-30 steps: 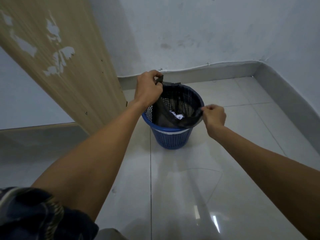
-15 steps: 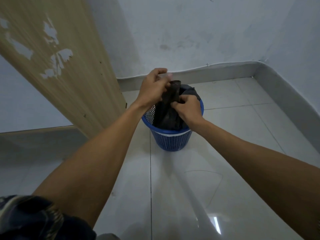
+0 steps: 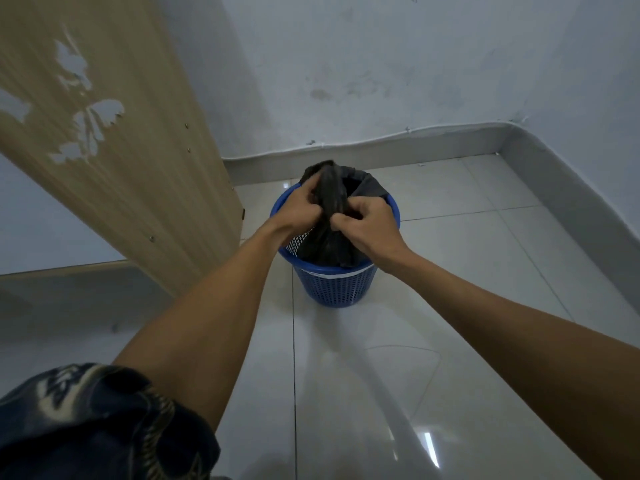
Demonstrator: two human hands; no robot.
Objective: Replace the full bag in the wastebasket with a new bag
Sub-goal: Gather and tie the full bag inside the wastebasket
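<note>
A blue mesh wastebasket (image 3: pixel 332 284) stands on the tiled floor near the room's corner. Inside it sits a black bag (image 3: pixel 330 192), its top gathered into a bunch that rises above the rim. My left hand (image 3: pixel 300 208) grips the bunched top from the left. My right hand (image 3: pixel 367 221) pinches the same bunch from the right, just above the basket's rim. The two hands almost touch. The bag's contents are hidden.
A wooden panel (image 3: pixel 114 140) with peeled patches leans close on the basket's left. White walls and a grey skirting (image 3: pixel 381 150) close the corner behind and to the right. Glossy tiles (image 3: pixel 363 393) stretch between me and the basket.
A second ago the bag's mouth was held wide open between my hands. Both hands have come together over the basket and bunched the bag's top shut.
</note>
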